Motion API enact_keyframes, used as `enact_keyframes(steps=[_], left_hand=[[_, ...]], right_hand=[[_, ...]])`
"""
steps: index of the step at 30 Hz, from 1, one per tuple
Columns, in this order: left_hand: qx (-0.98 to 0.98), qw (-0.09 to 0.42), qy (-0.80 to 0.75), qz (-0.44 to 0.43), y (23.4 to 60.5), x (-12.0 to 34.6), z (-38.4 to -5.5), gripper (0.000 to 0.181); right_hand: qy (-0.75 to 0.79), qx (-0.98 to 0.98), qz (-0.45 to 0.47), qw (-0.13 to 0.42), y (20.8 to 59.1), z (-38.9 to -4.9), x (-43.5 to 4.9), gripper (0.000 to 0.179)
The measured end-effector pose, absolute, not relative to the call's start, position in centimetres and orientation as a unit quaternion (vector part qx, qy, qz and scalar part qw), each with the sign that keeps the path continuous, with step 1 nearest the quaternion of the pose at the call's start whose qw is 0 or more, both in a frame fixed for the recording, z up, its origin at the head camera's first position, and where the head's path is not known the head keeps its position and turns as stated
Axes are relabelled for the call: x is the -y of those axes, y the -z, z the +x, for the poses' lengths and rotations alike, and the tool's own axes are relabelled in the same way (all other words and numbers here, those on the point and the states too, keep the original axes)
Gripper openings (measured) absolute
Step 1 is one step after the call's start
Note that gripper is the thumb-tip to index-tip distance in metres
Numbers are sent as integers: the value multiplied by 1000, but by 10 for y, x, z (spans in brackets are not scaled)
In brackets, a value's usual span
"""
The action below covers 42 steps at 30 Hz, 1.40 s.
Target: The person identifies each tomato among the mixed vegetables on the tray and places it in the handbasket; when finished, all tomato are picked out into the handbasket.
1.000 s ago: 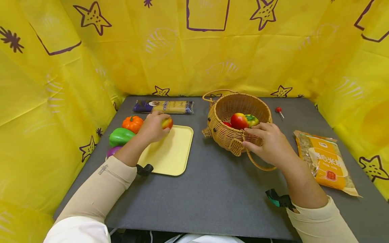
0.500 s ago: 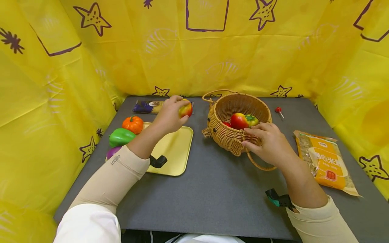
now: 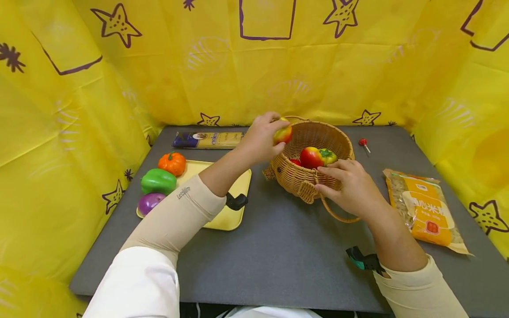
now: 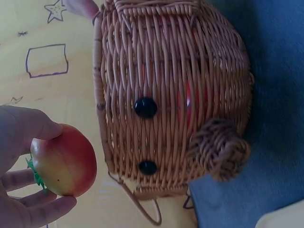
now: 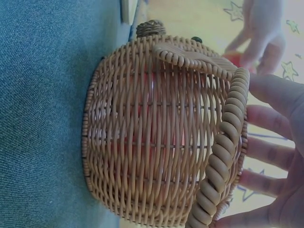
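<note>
My left hand (image 3: 260,138) holds a red-and-yellow toy tomato (image 4: 69,159) with a green leafy top. Thumb and fingertips grip its sides at the left rim of a wicker basket (image 3: 292,181). This basket has black bead eyes and a wicker snout, seen in the left wrist view. My right hand (image 3: 351,185) pinches the near right rim, fingers over the edge and thumb outside, close to the hanging handle (image 5: 225,137). Inside the basket lie a red-and-yellow piece (image 3: 312,157) with a green top and another red piece, mostly hidden.
A yellow tray (image 3: 234,212) on the left has an orange pumpkin (image 3: 172,164), a green pepper (image 3: 159,181) and a purple onion-like piece (image 3: 150,202) along its left side. Behind lies a pasta packet (image 3: 208,140). On the right are a lollipop (image 3: 363,143) and an orange food bag (image 3: 427,212).
My left hand has lifted the toy tomato from above the tray and carried it right to the basket's rim. My right hand has stayed on the basket.
</note>
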<state>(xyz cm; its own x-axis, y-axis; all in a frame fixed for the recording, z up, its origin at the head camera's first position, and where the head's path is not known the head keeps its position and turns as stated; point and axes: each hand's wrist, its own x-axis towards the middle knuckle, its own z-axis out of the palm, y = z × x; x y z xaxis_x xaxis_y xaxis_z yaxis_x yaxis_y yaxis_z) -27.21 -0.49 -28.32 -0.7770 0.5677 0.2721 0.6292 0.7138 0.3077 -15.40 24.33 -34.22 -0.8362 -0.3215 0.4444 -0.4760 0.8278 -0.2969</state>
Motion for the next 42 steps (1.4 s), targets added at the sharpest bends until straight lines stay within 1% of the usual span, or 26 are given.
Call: enact_keyframes(steps=[7,13,17,23,32,38,42], left_hand=[[931,50,157,-327,289,-23,-276,54],[939,21,127,-320,298,-37,-282,56],[942,18,105,-318,303,-39,-283,59],[942,16,113,-317,303,-37,-281,63],[941,31,149,-301,296,-19,-269,59],[940,45,178,-287,296,14,-262,60],[950,34,169,-260,302,41,-254,66]], right_hand=[[-203,939,208,186,342,-154,-242,41],[-206,940,204,182,344,-154,-241,41],[-207,937,209,189,345,-155,-240,40],[-204,936,212,192,345,-155,-241,40],[-194,942,210,178,342,-153,-243,41],[-188,943,213,172,342,-150,-244,43],[-181,947,213,157,343,-148,-246,46]])
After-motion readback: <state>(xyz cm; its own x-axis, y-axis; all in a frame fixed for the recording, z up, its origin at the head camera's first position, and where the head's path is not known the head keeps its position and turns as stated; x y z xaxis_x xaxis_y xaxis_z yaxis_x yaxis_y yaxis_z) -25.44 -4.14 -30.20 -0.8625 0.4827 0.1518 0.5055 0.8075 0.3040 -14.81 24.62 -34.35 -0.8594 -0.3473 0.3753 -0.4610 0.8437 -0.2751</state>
